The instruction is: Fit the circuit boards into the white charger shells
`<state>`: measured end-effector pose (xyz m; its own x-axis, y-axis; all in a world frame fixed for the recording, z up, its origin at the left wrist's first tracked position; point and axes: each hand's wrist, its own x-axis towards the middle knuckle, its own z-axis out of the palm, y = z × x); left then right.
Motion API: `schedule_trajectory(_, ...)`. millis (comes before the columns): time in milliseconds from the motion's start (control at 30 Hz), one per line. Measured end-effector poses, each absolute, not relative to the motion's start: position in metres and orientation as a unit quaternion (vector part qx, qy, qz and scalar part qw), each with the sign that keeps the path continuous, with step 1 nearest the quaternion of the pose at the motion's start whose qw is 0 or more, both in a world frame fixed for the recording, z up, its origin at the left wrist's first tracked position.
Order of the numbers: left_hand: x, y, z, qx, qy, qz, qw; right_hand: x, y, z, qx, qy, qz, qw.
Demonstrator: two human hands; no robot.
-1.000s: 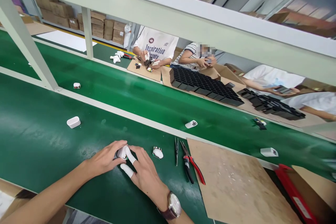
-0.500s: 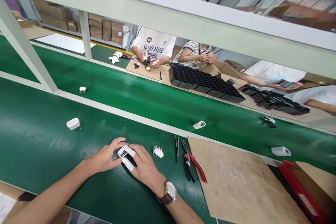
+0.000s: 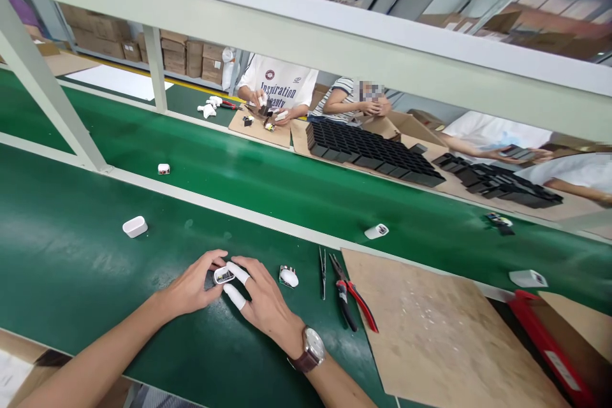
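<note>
A small white oval plastic housing (image 3: 223,276), open at the top, stands upright on the green table with a circuit board showing inside. My left hand (image 3: 194,285) is closed round its left side, fingers behind and thumb in front. Closed at its right side, my right hand (image 3: 262,296) has white covers on thumb and index finger, their tips against the rim. To the right lies a circuit board with a white part on it (image 3: 288,276). Another white housing (image 3: 135,227) rests at the left. Tweezers (image 3: 323,274) and red-and-black pliers (image 3: 348,293) lie further right.
A cardboard sheet (image 3: 444,325) and a red-edged object (image 3: 549,350) are at the right. Behind a pale rail, a green belt (image 3: 268,185) carries white housings (image 3: 377,231) and boards (image 3: 164,169). Co-workers sit beyond, near black trays (image 3: 373,150). A shelf beam (image 3: 306,44) crosses above.
The pieces on the green belt have moved to the right. My right fingers have shifted slightly on the housing, and more of the board inside it shows.
</note>
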<state>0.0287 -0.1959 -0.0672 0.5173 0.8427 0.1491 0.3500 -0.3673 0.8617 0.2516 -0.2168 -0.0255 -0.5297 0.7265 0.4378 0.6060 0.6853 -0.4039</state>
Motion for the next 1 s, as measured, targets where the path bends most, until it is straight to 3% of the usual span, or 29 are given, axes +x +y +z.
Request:
schedule_trajectory(300, 0.031, -0.194, -0.062, 0.745, 0.369, 0.315, 0.457, 0.252, -0.209, -0.029, -0.311, -0.912, 0.064, 0.261)
schedule_trajectory(467, 0.032, -0.194, -0.059, 0.750, 0.373, 0.308, 0.451, 0.257, -0.206, -0.026, -0.330, -0.882, 0.162, 0.294)
schedule_trajectory(733, 0.031, -0.193, -0.058, 0.750, 0.374, 0.307, 0.451, 0.253, -0.207, -0.019, -0.357, -0.862, 0.190, 0.305)
schedule_trajectory(1000, 0.031, -0.191, -0.058, 0.737, 0.355, 0.329, 0.471, 0.245, -0.208, -0.025, -0.345, -0.884, 0.123, 0.290)
